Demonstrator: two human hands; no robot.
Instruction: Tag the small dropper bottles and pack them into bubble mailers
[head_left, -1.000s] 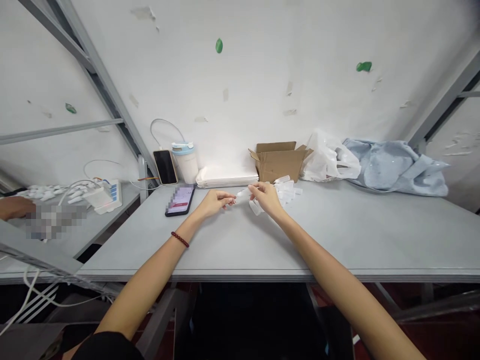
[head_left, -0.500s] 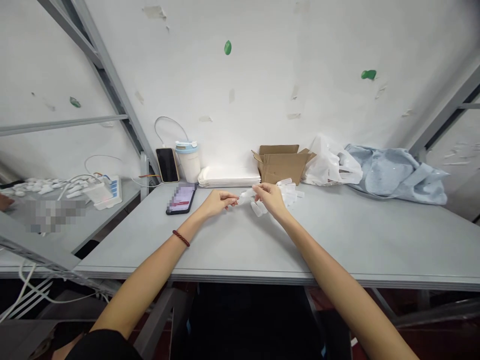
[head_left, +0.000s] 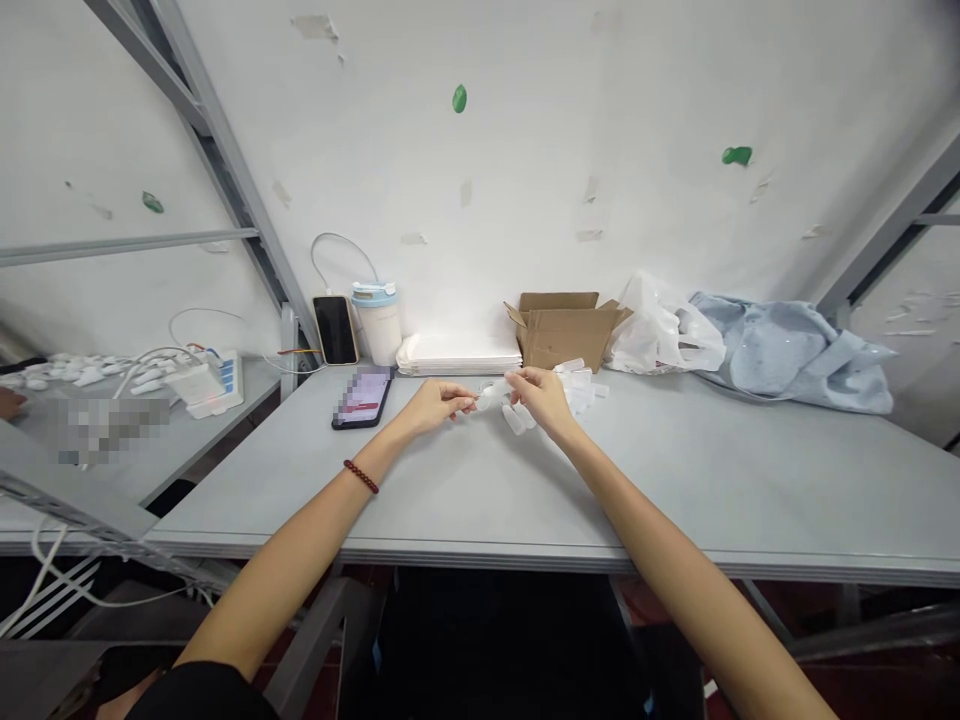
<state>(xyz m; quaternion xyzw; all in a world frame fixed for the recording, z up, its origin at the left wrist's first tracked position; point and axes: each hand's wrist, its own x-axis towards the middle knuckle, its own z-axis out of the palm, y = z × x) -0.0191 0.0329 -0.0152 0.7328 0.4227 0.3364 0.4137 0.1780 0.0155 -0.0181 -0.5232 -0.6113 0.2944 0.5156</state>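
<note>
While both arms are being stretched out over the grey table (head_left: 675,480), a small translucent plastic piece (head_left: 493,393) is being held between the two hands, just above the tabletop and in front of the cardboard box (head_left: 564,330). It is being pinched at one end by the fingertips of the left hand (head_left: 431,404) and at the other by those of the right hand (head_left: 541,396); both grips are being kept closed tight on it, though whether it is one part or two being joined cannot be told. More pieces of the same kind (head_left: 581,382) are being left in a loose heap just beside the right hand, and one or two seem to be tucked under its palm. Judging by this, the piece is being fitted or worked at the fingertips; a steady, aligned pinch is being called for next. A phone (head_left: 363,396) is lying near the left hand.
</note>
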